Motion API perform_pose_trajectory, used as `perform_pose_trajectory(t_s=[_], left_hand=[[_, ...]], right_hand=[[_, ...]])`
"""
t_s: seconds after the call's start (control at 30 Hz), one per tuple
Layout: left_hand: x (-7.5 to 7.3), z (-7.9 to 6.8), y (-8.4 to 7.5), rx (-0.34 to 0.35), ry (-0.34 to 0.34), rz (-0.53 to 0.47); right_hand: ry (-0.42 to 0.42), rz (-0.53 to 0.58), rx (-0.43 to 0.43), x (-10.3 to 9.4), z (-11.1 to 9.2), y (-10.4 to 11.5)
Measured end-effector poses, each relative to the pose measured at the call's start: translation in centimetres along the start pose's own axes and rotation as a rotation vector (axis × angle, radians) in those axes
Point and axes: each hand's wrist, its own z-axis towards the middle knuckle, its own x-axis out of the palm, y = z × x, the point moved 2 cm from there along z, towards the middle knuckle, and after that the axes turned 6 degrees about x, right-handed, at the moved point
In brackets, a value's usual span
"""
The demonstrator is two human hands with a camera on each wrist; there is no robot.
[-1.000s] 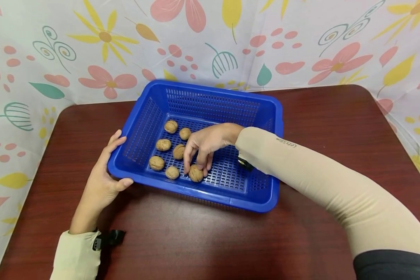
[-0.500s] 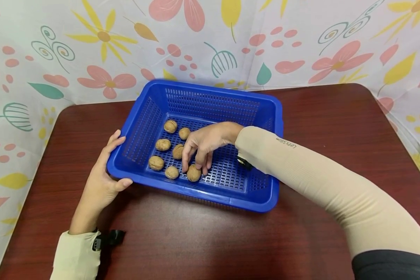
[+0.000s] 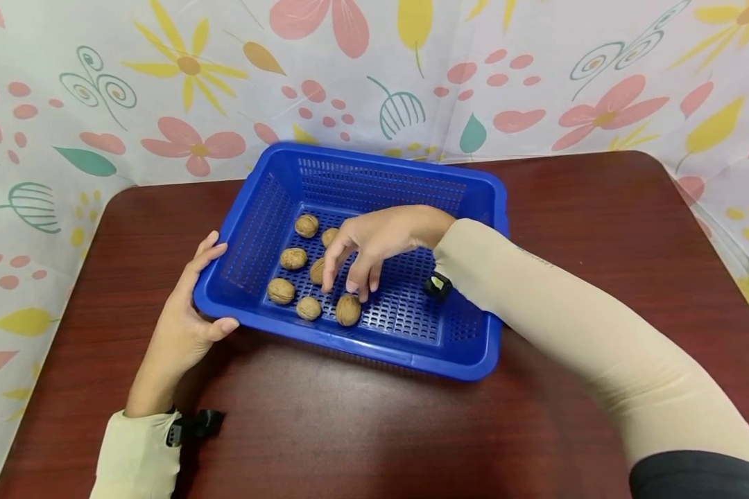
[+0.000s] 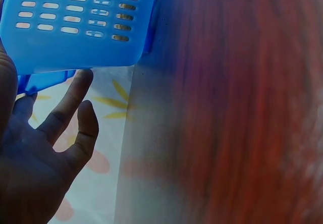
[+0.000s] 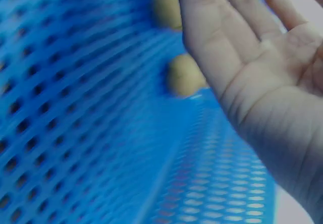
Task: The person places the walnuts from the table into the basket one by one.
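Observation:
Several walnuts lie on the floor of a blue plastic basket (image 3: 406, 360), grouped toward its left half. My right hand (image 3: 381, 239) hangs over them with loosely bent, parted fingers and holds nothing. Its fingertips are just above the frontmost walnut (image 3: 348, 310), which lies near the basket's front wall. Another walnut (image 3: 316, 272) is partly hidden behind the fingers. Two blurred walnuts show beside the palm in the right wrist view, one being a pale walnut (image 5: 184, 76). My left hand (image 3: 184, 305) rests at the basket's left front corner, fingertips on the rim and thumb spread along the front.
The basket stands on a dark red-brown wooden table (image 3: 349, 430). Behind it hangs a white cloth (image 3: 374, 69) with flower prints, close to the basket's back rim. A dark strap device (image 3: 193, 426) sits on the left wrist.
The right hand has let go of the frontmost walnut and lifted slightly up and back. That walnut stays on the basket floor. The left hand keeps its place on the rim.

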Motion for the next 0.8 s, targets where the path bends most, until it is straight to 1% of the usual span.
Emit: perform_pose_trajectory(t_s=[0.1, 0.23, 0.33, 0.4, 0.47, 0.5, 0.57, 0.63, 0.7, 0.73, 0.8], left_hand=[[0.0, 0.1, 0.0, -0.002, 0.013, 0.012], [0.0, 0.2, 0.0, 0.003, 0.015, 0.013], [-0.1, 0.2, 0.1, 0.002, 0.01, 0.013], [-0.1, 0.1, 0.1, 0.0, 0.009, 0.011], [-0.1, 0.1, 0.2, -0.004, 0.009, 0.007], [-0.1, 0.1, 0.2, -0.005, 0.009, 0.005], [-0.1, 0.1, 0.2, -0.007, 0.01, 0.002], [-0.1, 0.0, 0.2, -0.006, 0.009, 0.001], [0.0, 0.0, 0.2, -0.001, 0.008, -0.011], [0.0, 0.0, 0.2, -0.001, 0.007, -0.014], [0.0, 0.1, 0.2, 0.003, 0.005, -0.02]], right_hand=[[-0.07, -0.015, -0.097, 0.0, -1.8, 0.8], [-0.218, -0.047, -0.201, 0.0, -5.4, 1.5], [-0.344, -0.038, -0.203, 0.2, -9.0, 1.0], [-0.419, -0.033, -0.191, 0.6, -11.4, 0.1], [-0.499, -0.039, -0.181, 1.2, -13.9, -1.1], [-0.536, -0.039, -0.19, 1.6, -15.0, -1.9], [-0.605, -0.028, -0.227, 2.4, -17.2, -3.7], [-0.674, 0.017, -0.271, 3.4, -19.1, -6.0], [-0.704, 0.082, -0.346, 4.4, -20.6, -8.6], [-0.723, 0.108, -0.357, 4.9, -21.2, -9.8], [-0.779, 0.119, -0.347, 6.1, -22.3, -12.2]])
